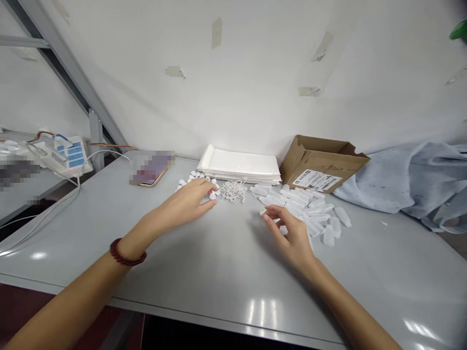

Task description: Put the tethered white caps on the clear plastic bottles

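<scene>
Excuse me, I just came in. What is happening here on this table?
A person is working with bare hands at a grey table. The left hand, with a red bead bracelet, reaches to a scatter of small white caps, beside a tangle of white loops. The right hand is at a pile of clear plastic tubes. I cannot tell if either hand holds a piece. Behind them are a stack of white sheets and an open cardboard box.

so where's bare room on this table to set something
The widest patch of grey tabletop lies between the front edge and the left hand and right hand. A second runs right of the clear plastic tubes, below the pale grey cloth. It's crowded at the back middle: small white caps, white elastic loops and the tubes bunch just beyond both hands.
</scene>
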Demonstrator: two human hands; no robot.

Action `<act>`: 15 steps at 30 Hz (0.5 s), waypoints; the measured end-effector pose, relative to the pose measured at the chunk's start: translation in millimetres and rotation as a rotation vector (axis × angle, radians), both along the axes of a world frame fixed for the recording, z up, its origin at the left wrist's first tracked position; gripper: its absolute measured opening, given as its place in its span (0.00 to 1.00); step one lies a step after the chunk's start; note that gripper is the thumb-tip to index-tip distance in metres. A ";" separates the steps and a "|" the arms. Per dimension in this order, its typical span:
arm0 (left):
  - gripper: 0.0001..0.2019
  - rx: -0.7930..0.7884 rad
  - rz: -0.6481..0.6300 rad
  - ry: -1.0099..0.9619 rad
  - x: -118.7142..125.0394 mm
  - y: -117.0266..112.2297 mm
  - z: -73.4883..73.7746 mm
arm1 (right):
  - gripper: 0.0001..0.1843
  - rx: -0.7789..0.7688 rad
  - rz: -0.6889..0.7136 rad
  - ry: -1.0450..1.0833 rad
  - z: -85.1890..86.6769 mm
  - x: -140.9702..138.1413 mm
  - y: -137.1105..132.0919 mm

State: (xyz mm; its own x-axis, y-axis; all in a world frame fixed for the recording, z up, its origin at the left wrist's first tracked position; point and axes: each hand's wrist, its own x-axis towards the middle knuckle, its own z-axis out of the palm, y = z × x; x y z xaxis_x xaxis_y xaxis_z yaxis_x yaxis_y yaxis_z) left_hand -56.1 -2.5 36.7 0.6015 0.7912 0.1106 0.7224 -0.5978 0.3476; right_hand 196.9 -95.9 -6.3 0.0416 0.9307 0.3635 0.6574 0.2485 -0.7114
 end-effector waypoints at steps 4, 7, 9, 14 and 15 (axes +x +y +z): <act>0.12 0.072 0.014 0.067 34.6 9.7 -22.2 | 0.11 0.078 -0.054 -0.085 1.7 19.5 8.3; 0.12 0.089 0.048 0.053 46.6 11.3 -35.4 | 0.10 0.114 -0.073 -0.123 -0.9 31.8 14.4; 0.13 0.097 0.063 0.021 49.2 9.6 -39.1 | 0.09 0.121 -0.062 -0.160 -3.4 36.9 17.1; 0.09 0.111 0.033 -0.105 43.5 -1.5 -36.3 | 0.11 0.145 -0.036 -0.316 -7.6 40.1 19.8; 0.09 0.114 0.019 -0.130 41.8 -4.4 -35.4 | 0.11 0.151 -0.024 -0.353 -8.0 39.5 20.0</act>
State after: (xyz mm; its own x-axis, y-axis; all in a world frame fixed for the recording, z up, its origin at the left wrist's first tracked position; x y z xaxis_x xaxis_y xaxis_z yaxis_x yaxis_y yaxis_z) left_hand -14.3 -6.8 1.3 0.5610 0.7804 0.2762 0.6874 -0.6251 0.3699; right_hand 236.4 -75.9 -14.4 -0.0894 0.8658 0.4923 0.8624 0.3146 -0.3967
